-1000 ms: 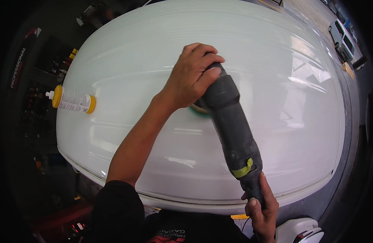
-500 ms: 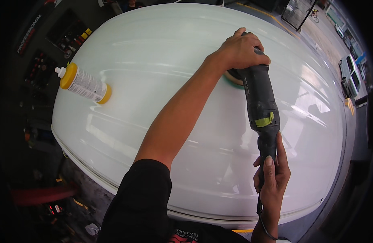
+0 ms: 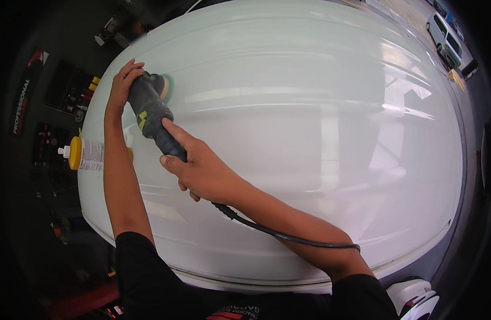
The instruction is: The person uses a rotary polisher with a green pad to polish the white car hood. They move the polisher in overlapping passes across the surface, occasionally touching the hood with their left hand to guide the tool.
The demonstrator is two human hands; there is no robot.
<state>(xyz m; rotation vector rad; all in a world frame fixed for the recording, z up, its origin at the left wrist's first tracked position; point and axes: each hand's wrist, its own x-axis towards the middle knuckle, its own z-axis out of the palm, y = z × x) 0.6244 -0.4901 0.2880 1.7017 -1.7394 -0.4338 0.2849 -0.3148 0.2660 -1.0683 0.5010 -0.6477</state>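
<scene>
Left hand fingers curled over polisher head, green foam pad on glossy white hood; right hand wraps matte handle; plastic bottle alongside.

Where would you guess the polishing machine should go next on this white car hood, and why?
Probably a slow sweep back to the right. The polisher sits at the far-left edge of the white hood, left hand on its head, right hand on its handle, so little panel remains leftward. The polish bottle lies just below there.
</scene>
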